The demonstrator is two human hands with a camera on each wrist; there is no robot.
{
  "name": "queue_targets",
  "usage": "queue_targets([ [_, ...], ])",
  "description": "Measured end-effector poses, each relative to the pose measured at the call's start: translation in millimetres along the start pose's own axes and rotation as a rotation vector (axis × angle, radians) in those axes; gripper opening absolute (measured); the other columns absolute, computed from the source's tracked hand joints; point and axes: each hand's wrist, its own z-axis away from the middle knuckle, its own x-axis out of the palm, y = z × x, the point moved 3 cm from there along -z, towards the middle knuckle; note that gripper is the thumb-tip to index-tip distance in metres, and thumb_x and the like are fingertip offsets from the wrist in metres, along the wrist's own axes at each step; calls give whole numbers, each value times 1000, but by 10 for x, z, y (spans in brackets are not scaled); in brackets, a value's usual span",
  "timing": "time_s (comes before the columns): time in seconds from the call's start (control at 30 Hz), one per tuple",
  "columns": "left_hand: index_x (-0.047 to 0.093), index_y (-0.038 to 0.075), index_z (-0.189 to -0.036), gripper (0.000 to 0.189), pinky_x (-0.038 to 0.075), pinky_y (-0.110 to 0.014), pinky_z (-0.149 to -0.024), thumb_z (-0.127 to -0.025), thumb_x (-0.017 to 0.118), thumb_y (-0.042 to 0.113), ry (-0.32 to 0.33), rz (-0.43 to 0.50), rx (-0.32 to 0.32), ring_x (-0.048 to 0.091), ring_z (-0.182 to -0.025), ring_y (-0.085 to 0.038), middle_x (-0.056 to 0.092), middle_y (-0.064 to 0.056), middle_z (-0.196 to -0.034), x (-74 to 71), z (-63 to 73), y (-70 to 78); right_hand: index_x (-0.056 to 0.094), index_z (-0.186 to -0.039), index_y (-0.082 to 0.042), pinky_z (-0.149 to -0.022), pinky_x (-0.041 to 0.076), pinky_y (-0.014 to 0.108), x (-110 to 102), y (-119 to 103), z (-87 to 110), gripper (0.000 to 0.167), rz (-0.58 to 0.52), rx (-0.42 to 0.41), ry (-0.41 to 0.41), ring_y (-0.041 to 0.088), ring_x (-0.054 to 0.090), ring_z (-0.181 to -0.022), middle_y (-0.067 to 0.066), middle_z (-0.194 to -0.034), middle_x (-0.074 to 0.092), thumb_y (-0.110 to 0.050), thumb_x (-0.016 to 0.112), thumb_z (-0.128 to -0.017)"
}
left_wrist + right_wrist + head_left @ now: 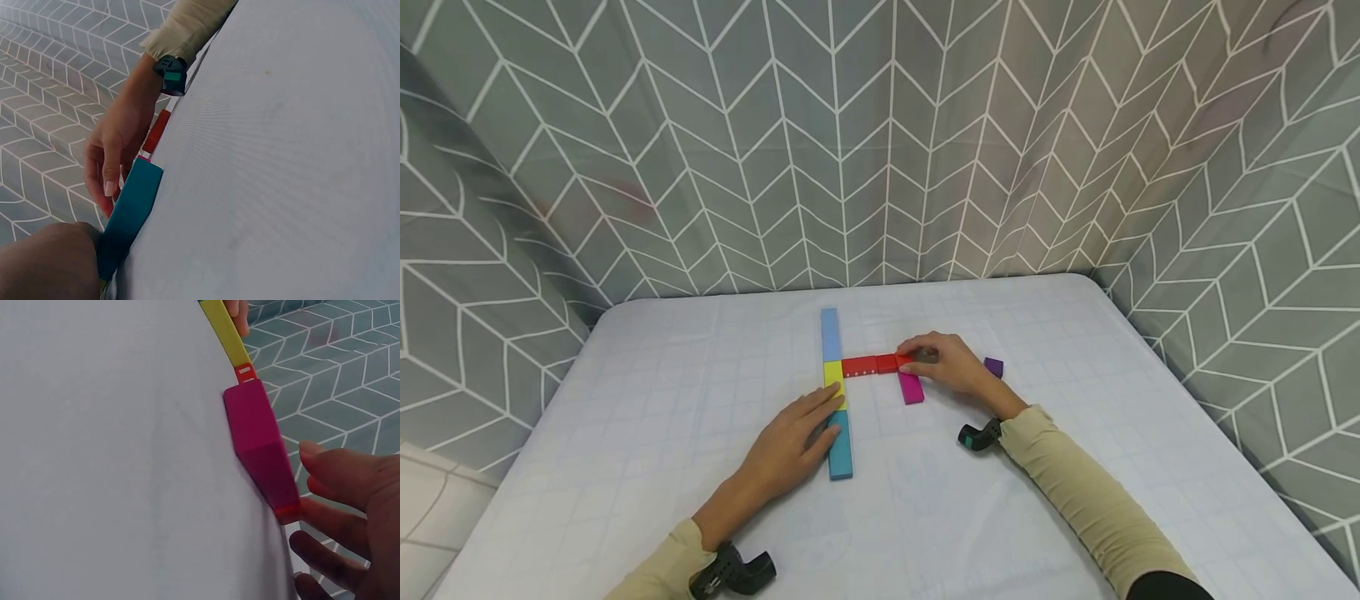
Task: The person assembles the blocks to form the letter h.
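My left hand rests its fairly straight fingers on the yellow block and along the teal block. These two and a light blue block form one straight line. From the yellow block a row of red blocks runs right. My right hand is at the row's right end. There, in the right wrist view, an index fingertip meets a red block, while the thumb stands apart from the magenta block. That magenta block points toward me from the row's end.
A small purple block lies right of my right hand. The pieces lie on a white-covered table, with a patterned grey curtain behind and at the sides. Each wrist wears a dark camera band.
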Motion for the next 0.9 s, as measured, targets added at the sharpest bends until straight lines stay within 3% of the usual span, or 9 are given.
queue_targets([
  [0.47, 59, 12, -150, 51, 38, -48, -116, -103, 67, 31, 15, 1, 14, 43, -145, -26, 48, -4, -158, 33, 11, -2, 74, -124, -5, -96, 54, 51, -376, 3, 187, 29, 21, 15, 143, 31, 65, -113, 5, -124, 72, -14, 76, -97],
  [0.77, 58, 12, -150, 51, 37, -48, -117, -103, 67, 30, 3, 1, 0, 43, -146, -26, 48, -4, -158, 4, 5, 5, 73, -126, -3, -101, 52, 53, -520, 79, 371, 28, 47, 94, 158, 32, 60, -120, 10, -126, 70, -13, 73, -99],
  [0.9, 58, 12, -150, 51, 37, -47, -117, -103, 67, 31, 1, -7, 0, 43, -146, -26, 48, -4, -158, -2, 4, 4, 72, -126, -3, -102, 50, 56, -593, 97, 447, 27, 40, 92, 168, 33, 60, -121, 12, -127, 70, -4, 68, -100],
])
